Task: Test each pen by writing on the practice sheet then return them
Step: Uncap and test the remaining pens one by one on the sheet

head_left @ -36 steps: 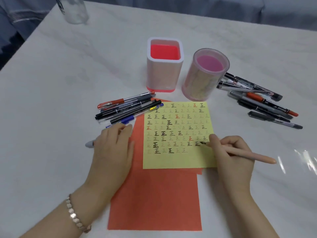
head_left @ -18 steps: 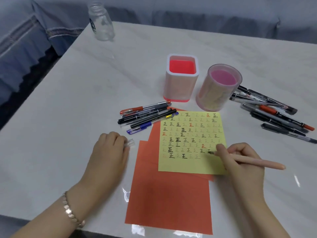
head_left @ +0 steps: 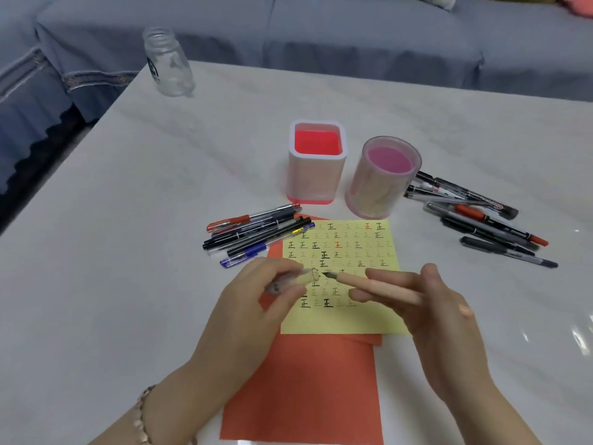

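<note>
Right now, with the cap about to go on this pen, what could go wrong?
The pen has its bare nib just short of the cap; a slight miss could ink the left hand. Both hang over the yellow practice sheet, so a dip might leave a stray mark.

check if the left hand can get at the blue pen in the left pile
Probably yes: the blue-capped clear pen lies just beyond the left hand, nothing between, though its fingers are pinching a peach pen cap.

pen cap (head_left: 293,282) blurred, sofa (head_left: 353,30) cropped
</note>
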The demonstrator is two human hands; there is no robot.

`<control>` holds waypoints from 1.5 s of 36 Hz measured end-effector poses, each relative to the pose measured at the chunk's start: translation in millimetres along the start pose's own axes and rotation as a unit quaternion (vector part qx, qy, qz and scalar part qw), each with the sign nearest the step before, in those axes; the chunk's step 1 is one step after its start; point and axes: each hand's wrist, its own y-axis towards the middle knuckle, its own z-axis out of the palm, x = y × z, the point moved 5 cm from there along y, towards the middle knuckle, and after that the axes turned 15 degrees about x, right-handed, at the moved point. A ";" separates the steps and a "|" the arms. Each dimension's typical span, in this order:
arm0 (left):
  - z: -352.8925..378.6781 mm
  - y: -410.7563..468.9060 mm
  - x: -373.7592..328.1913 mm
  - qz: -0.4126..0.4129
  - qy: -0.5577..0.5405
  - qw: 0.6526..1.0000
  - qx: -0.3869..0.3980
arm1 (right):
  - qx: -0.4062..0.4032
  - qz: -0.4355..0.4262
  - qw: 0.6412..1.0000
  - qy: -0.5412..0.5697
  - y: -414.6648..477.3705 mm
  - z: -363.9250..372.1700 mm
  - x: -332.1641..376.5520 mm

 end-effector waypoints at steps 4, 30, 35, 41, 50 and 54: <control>4.5 3.3 -9.6 0.019 0.006 1.000 0.009 | -0.002 -0.007 1.000 -0.018 -2.5 -6.6 4.0; 80.1 36.9 -52.9 0.004 -0.129 0.965 0.229 | -0.069 0.012 0.996 -0.056 -3.4 -57.9 10.5; 94.6 44.4 -47.7 -0.095 -0.251 0.921 0.283 | -0.072 0.015 0.995 -0.064 -4.4 -58.2 8.5; 86.2 54.6 -39.9 -0.044 -0.173 0.953 0.245 | -0.082 0.056 0.993 -0.066 8.0 -53.9 2.8; 49.1 41.5 -16.1 -0.029 0.140 0.982 0.120 | -0.184 0.089 0.785 -0.585 39.5 -166.8 -13.1; 34.8 34.0 -1.1 -0.017 0.212 0.975 0.063 | -0.153 0.148 0.732 -0.647 46.0 -180.2 -29.5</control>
